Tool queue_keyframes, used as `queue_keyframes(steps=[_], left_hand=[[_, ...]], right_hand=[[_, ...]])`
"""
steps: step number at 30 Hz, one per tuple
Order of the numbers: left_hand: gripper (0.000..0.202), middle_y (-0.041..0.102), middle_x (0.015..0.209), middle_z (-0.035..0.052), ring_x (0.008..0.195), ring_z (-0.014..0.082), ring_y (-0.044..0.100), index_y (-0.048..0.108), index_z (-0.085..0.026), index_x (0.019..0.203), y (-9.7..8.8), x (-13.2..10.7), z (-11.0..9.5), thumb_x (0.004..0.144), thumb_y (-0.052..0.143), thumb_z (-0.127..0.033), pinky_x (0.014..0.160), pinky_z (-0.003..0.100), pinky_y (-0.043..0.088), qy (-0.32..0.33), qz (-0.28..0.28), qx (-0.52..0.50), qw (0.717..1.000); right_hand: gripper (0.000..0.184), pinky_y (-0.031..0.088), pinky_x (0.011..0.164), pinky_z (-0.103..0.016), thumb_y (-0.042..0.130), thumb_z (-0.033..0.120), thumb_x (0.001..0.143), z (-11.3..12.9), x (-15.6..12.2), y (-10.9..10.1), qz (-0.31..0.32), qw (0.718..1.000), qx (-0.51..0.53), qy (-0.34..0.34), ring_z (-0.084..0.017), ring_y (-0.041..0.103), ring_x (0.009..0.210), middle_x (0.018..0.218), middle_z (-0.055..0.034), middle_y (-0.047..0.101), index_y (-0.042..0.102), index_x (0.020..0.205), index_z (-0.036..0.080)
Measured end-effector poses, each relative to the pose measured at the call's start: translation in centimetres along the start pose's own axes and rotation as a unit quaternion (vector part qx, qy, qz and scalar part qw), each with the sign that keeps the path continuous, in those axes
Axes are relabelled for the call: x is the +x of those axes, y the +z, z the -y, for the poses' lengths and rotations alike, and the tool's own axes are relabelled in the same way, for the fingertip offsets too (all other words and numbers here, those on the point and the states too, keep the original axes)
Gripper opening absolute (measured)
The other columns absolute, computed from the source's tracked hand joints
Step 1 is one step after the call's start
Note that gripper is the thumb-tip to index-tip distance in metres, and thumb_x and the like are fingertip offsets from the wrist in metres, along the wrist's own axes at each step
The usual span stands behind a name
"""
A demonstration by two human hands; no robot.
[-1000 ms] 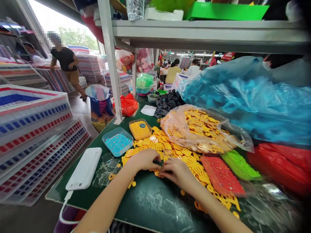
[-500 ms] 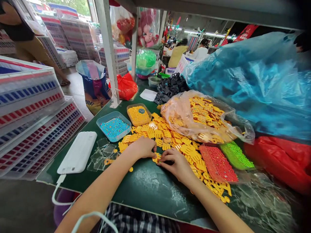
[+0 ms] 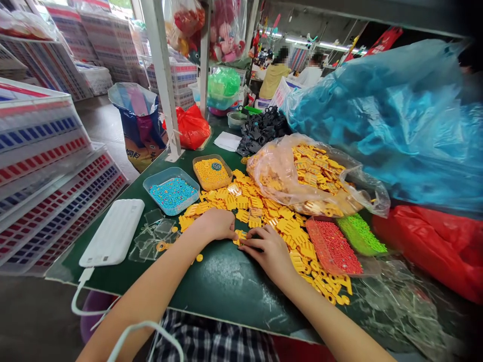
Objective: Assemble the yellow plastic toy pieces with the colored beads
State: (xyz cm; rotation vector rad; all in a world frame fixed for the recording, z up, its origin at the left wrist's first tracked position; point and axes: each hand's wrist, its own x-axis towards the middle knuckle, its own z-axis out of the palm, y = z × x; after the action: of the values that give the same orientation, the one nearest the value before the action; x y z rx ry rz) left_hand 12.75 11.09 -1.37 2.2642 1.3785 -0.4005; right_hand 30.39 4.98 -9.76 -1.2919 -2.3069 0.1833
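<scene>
My left hand [image 3: 213,224] and my right hand [image 3: 266,250] rest on the dark green table mat [image 3: 226,281], fingertips nearly meeting. Between them lies a small yellow plastic piece [image 3: 240,237], partly hidden by my fingers. A heap of flat yellow plastic pieces [image 3: 264,213] spreads just beyond my hands. Further back, a clear bag of similar pieces [image 3: 305,176] lies open. Near my left hand are loose clear plastic sheets [image 3: 153,237] and a small yellow ring [image 3: 161,246]. Bead trays in blue [image 3: 171,193] and yellow [image 3: 212,171] stand ahead of it.
Stacked patterned trays [image 3: 49,191] line the table's left edge, beside a white power bank [image 3: 112,233]. Red [image 3: 332,246] and green [image 3: 360,234] bead trays, a black parts pile [image 3: 260,130] and large blue [image 3: 377,125] and red [image 3: 426,246] bags crowd the right. Two co-workers [image 3: 273,75] sit beyond.
The head view has tipped further down, so everything sits higher in the picture. My hands have drawn slightly closer around the small yellow piece. The person walking at the left has gone from view.
</scene>
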Motion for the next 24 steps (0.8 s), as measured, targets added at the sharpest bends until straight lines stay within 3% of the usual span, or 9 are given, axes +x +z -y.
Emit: queue_keyframes(steps=[9,12,16,24], left_hand=[[0.023,0.073,0.098,0.0032,0.086,0.019,0.065,0.069,-0.02,0.1,0.0,0.3,0.7,0.081,0.065,-0.032,0.061,0.024,0.039,0.022,-0.008,-0.021,1.0],[0.022,0.073,0.09,0.0005,0.076,0.0155,0.063,0.071,-0.021,0.092,-0.6,-0.4,0.5,0.073,0.072,-0.033,0.056,0.023,0.036,0.041,0.029,-0.05,0.998],[0.011,0.074,0.079,0.0004,0.069,0.0147,0.062,0.074,-0.019,0.077,-1.1,-1.3,-0.1,0.069,0.075,-0.026,0.055,0.023,0.035,0.024,0.073,-0.048,0.996],[0.012,0.075,0.084,0.0023,0.074,0.0177,0.064,0.076,-0.018,0.081,-0.6,-0.8,-0.7,0.07,0.076,-0.024,0.057,0.024,0.036,0.006,0.073,-0.016,0.997]], right_hand=[[0.015,0.045,0.068,-0.031,0.066,0.035,0.087,-0.3,0.1,-0.1,-0.008,1.0,0.021,0.005,-0.019,0.053,0.082,0.085,-0.0031,0.066,0.077,0.093,0.028],[0.016,0.044,0.067,-0.03,0.065,0.034,0.088,-0.6,0.2,-0.4,-0.014,1.0,0.026,0.001,-0.019,0.053,0.081,0.083,-0.0032,0.065,0.077,0.095,0.026],[0.025,0.043,0.07,-0.031,0.054,0.038,0.095,-0.8,0.5,-1.1,-0.021,1.0,0.01,-0.004,-0.019,0.053,0.081,0.085,-0.0039,0.066,0.075,0.095,0.024],[0.043,0.035,0.067,-0.031,0.032,0.036,0.103,-0.8,0.8,-2.0,0.016,0.996,-0.078,-0.03,-0.019,0.049,0.072,0.07,-0.0042,0.059,0.06,0.075,0.018]])
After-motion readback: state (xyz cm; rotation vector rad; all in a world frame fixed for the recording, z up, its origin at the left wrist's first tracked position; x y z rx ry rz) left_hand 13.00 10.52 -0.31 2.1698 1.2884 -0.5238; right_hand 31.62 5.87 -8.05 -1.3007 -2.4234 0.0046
